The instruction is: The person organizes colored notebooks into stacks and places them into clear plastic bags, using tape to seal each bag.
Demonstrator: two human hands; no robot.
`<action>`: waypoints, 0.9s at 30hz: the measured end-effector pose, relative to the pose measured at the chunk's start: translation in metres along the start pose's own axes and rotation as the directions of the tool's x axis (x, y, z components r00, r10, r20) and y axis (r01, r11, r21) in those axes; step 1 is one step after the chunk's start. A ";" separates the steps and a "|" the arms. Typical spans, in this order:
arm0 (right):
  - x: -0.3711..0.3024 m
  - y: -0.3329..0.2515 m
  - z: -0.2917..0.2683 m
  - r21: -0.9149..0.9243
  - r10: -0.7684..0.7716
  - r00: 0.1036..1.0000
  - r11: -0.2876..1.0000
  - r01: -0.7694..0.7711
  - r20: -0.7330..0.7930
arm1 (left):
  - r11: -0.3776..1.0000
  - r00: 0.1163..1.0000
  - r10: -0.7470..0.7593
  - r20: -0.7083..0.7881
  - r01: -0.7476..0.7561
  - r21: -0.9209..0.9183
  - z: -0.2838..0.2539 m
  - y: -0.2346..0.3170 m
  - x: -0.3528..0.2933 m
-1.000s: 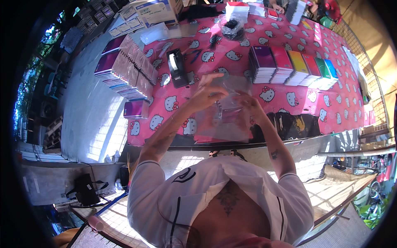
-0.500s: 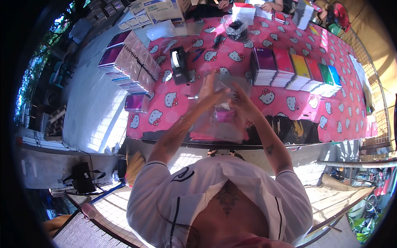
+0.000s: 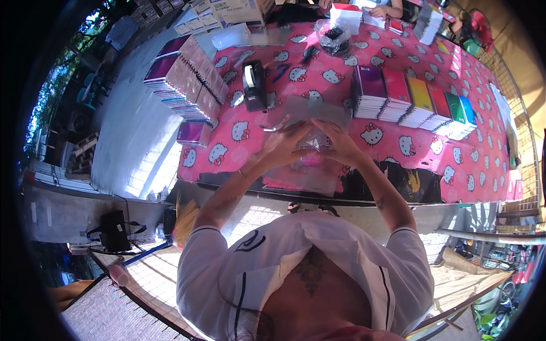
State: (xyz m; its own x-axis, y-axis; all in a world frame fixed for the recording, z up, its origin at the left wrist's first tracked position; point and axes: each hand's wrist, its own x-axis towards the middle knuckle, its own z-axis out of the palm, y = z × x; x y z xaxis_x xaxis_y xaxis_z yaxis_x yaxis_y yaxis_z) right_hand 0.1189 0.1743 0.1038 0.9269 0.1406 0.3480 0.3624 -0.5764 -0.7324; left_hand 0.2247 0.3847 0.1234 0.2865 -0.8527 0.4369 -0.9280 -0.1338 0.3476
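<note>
A sheet of clear plastic [image 3: 315, 184] lies on the table in front of me, with a small purple-pink notebook [image 3: 311, 161] partly showing through it. My left hand [image 3: 283, 144] rests on the plastic from the left, fingers stretched out and one finger raised apart. Opposite it, my right hand [image 3: 340, 144] has its fingers extended and touching the plastic. Fingertips and thumbs of both hands nearly meet around a shiny, crumpled bit of plastic [image 3: 314, 141]. My hands hide most of the notebook's upper part.
A black tape dispenser [image 3: 254, 85] stands beyond my left hand. Stacked spiral notebooks [image 3: 185, 79] rise at the left. More notebook stacks [image 3: 392, 96] in several colours stand at the right. A plastic bag [image 3: 334, 38] and another person's hand [image 3: 377, 11] are at the far side.
Both hands have come down lower, closer to the plastic and notebook, and their fingertips have drawn together. Slight camera movement shifts the whole scene a little.
</note>
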 end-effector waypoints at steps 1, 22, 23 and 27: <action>-0.002 0.004 0.005 -0.085 -0.009 1.000 0.996 0.008 -0.016 | 0.996 0.998 0.061 -0.025 -0.059 0.069 0.004 0.005 -0.001; -0.004 0.002 0.020 -0.290 -0.074 0.982 0.957 0.021 -0.172 | 0.979 0.993 -0.116 0.035 0.120 -0.167 -0.002 -0.013 0.008; -0.005 0.002 0.021 -0.246 -0.009 0.982 0.968 -0.038 -0.186 | 0.967 0.988 -0.146 0.042 0.152 -0.204 -0.002 -0.015 0.013; 0.006 -0.011 0.016 -0.163 0.137 0.977 0.973 -0.164 -0.163 | 0.934 0.944 -0.307 0.122 0.324 -0.153 0.009 -0.017 0.020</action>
State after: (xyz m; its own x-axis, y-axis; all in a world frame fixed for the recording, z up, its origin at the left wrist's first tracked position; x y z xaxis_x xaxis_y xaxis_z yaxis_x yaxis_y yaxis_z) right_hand 0.1215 0.1945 0.1046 0.9396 -0.0727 0.3346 0.1848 -0.7150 -0.6743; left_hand 0.2436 0.3657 0.1189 0.5267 -0.8252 0.2040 -0.7374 -0.3241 0.5926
